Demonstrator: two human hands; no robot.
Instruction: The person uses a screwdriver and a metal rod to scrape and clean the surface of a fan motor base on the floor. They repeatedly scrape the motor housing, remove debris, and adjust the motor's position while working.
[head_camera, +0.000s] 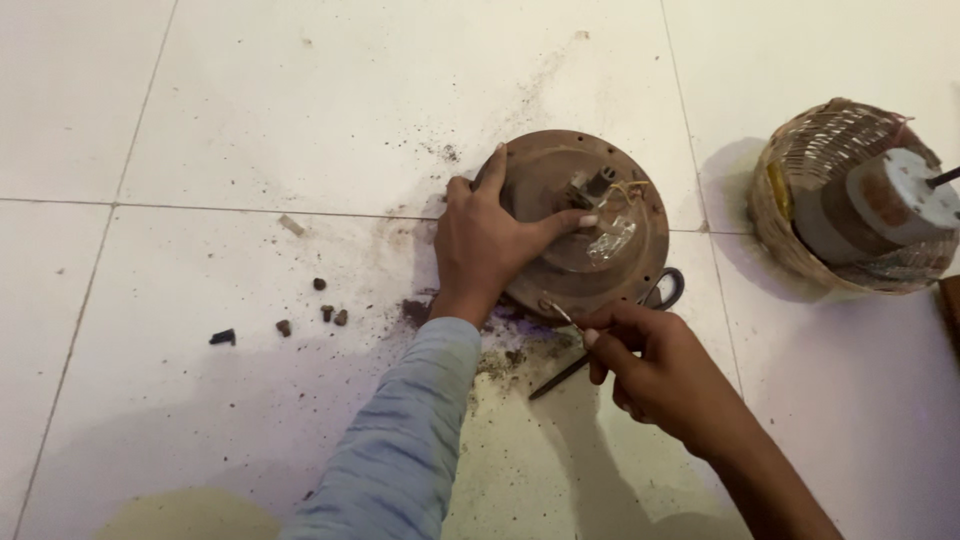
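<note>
White tiled floor (200, 120), gritty with dark debris. Wicker basket (800, 190) at right, a cylindrical motor part (885, 205) inside. Rusty round motor cover (640, 250) lies flat at centre. Left hand (485, 245) spread over its left edge, thumb reaching inward. Right hand (650, 370) pinches a thin tool (560, 378) at the near rim. Small bolts (330, 313) scattered left.

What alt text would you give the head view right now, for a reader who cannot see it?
A left hand presses down on a rusty round metal cover on a white tiled floor, while the right hand works a thin tool at its near edge. Small dark bits lie left; a wire-wound motor core lies right.
</note>
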